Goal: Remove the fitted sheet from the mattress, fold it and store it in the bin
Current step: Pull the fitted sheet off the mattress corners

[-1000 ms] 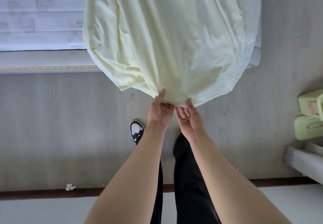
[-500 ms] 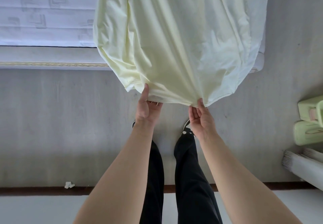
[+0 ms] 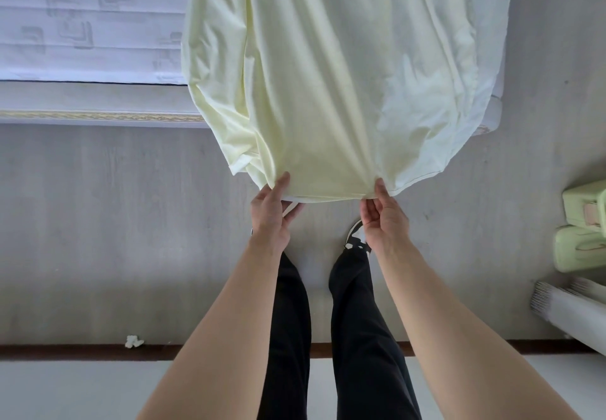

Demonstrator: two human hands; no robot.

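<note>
**Fitted sheet spread wider along its near hem**

Fitted sheet (image 3: 344, 75), pale yellow, hangs from the far mattress (image 3: 82, 19) down toward the floor (image 3: 114, 222), its near hem held up off the ground in the middle of the view. The left hand (image 3: 270, 214) pinches the hem with the thumb on top and the fingers curled under it; the right hand (image 3: 383, 219) pinches the same hem further right, fingers folded beneath. A second ago the two hands were almost touching at one spot on the hem; they have since slid apart, so a straight stretch of hem now runs taut between them. That suggests the sheet is being squared up for a fold. No bin can be identified with certainty; pale green containers (image 3: 583, 229) sit at the right edge.
</note>
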